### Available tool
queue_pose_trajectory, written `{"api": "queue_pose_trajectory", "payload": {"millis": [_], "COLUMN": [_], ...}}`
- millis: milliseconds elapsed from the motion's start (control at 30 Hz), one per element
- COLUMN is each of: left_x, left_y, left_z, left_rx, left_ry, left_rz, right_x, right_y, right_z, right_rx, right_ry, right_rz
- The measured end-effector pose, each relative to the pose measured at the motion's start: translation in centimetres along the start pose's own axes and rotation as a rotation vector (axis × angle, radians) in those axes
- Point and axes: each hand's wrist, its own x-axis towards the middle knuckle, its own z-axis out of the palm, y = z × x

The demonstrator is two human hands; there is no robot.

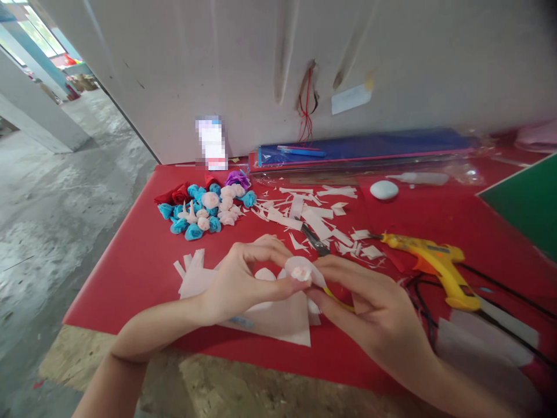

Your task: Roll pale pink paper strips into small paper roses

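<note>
Between my two hands, above the red table, is a pale pink paper rose (301, 271) with a rounded petal standing up around its rolled centre. My left hand (248, 278) pinches it from the left between thumb and fingers. From the other side, the fingertips of my right hand (369, 302) close on its petal and base. Beneath my hands lie pale pink paper sheets (287, 322) and a few cut petals, partly covered by my fingers. Scissors (314, 239) with a yellow handle lie just beyond, partly hidden by my right hand.
Finished blue, pink, red and purple paper roses (202, 210) sit at the left. Paper scraps (315, 217) spread across the middle. At right are a yellow glue gun (435, 264) with its cable and a white egg-shaped object (384, 190). A phone (212, 142) leans against the back panel.
</note>
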Motion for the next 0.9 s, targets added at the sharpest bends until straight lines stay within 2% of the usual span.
{"api": "queue_pose_trajectory", "payload": {"millis": [200,400,633,733,900], "left_x": [0.0,0.2,0.0,-0.4,-1.1], "left_y": [-0.2,-0.3,-0.4,0.1,1.4], "left_z": [0.3,0.5,1.0,0.8,-0.2], "left_rx": [0.011,0.026,0.060,0.125,0.176], "left_ry": [0.035,0.066,0.127,0.068,-0.131], "left_rz": [0.021,0.056,0.121,0.162,0.189], "right_x": [0.1,-0.2,-0.4,-0.2,0.2], "right_y": [-0.1,0.2,0.4,0.2,0.1], "right_z": [0.4,0.8,0.8,0.5,-0.4], "right_rx": [-0.073,-0.206,-0.191,-0.160,-0.121], "right_ry": [0.043,0.196,0.223,0.178,0.080], "right_rz": [-0.066,-0.183,-0.215,-0.253,-0.292]}}
